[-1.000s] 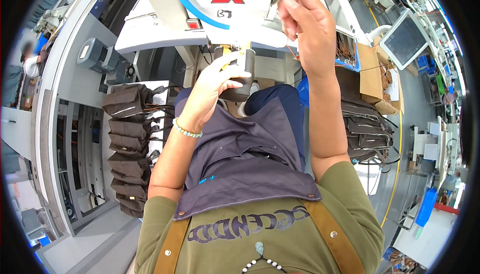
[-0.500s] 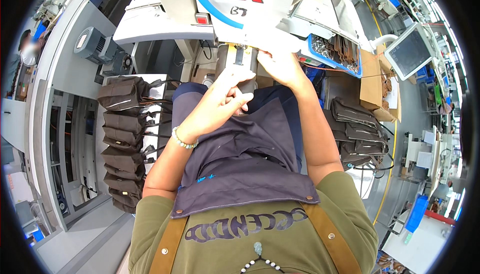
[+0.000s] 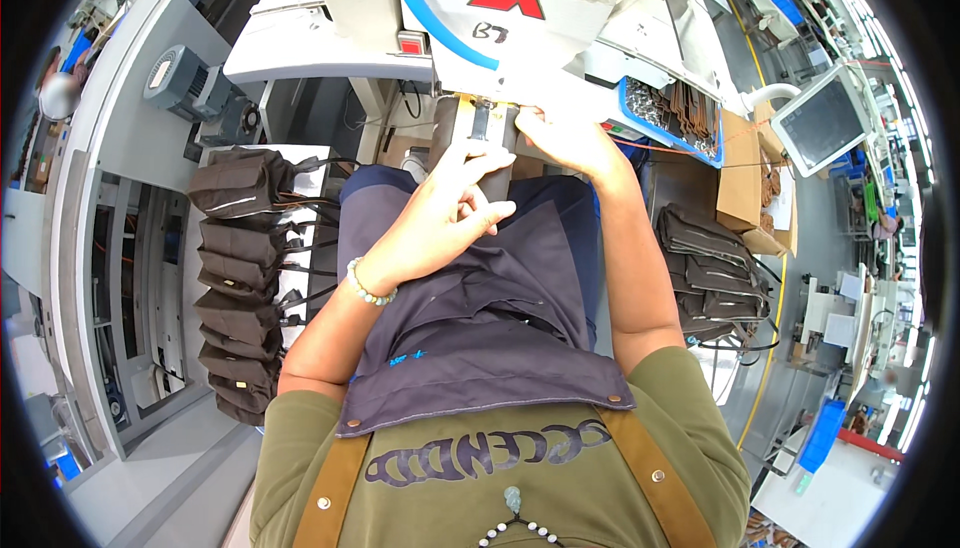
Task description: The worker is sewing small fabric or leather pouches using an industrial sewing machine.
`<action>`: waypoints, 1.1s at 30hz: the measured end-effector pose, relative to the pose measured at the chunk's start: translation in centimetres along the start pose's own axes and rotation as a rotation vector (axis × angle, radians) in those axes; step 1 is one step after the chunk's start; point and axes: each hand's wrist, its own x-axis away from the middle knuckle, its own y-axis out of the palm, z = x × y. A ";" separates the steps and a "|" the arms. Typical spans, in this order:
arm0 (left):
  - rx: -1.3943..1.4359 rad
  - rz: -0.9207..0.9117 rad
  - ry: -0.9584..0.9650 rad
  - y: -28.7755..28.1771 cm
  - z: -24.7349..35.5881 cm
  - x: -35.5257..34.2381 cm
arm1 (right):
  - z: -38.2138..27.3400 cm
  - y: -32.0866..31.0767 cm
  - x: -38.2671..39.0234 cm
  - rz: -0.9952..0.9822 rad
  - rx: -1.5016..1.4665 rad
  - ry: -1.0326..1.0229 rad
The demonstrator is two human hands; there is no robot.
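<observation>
A dark brown fabric piece, apparently part of a bag, lies under the head of a large white sewing machine. A pale strip with a dark band runs along its top, near the needle area. My left hand rests over the near left part of the piece, index finger stretched out, thumb apart and the other fingers loosely curled. At the piece's right edge, close beside the machine head, my right hand has its thumb and fingers closed on the fabric. The fingertips there are partly hidden.
Several dark brown bags stand in a row on my left; more bags are stacked on my right. A blue tray holds metal parts and brown strips. Beyond it are a cardboard box and a screen.
My left thumb has spread a little from the curled fingers. The right hand stays at the fabric's edge. The whole view has shifted slightly.
</observation>
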 end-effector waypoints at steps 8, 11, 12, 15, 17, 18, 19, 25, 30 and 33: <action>-0.303 0.043 0.071 1.0 1.3 0.9 | -0.1 0.1 0.2 -0.087 -0.268 0.137; -0.318 0.045 0.071 0.8 1.2 0.9 | 0.3 -0.1 0.1 -0.171 -0.351 0.179; -0.324 0.047 0.071 0.8 1.1 0.8 | 0.9 -0.1 0.0 -0.171 -0.348 0.180; -0.292 0.058 0.053 0.7 1.2 0.5 | 1.7 0.0 -0.2 -0.243 -0.299 0.160; -0.310 0.060 0.064 0.4 0.8 0.5 | 0.5 -0.3 -0.4 -0.218 -0.405 0.186; -0.326 0.048 0.078 0.4 0.7 0.4 | 0.7 -0.4 -0.3 -0.215 -0.402 0.186; -0.325 0.047 0.080 0.3 0.8 0.2 | 1.0 -0.5 -0.3 -0.216 -0.425 0.146; -0.482 0.052 0.108 0.8 1.0 -0.8 | 0.9 -0.8 -0.8 -0.209 -0.384 0.142; -0.656 0.132 0.224 1.4 -0.1 -1.7 | 1.1 -1.2 -1.4 -0.222 -0.327 0.207; -0.738 0.149 0.262 1.6 0.1 -2.1 | 1.3 -1.5 -1.7 -0.233 -0.282 0.142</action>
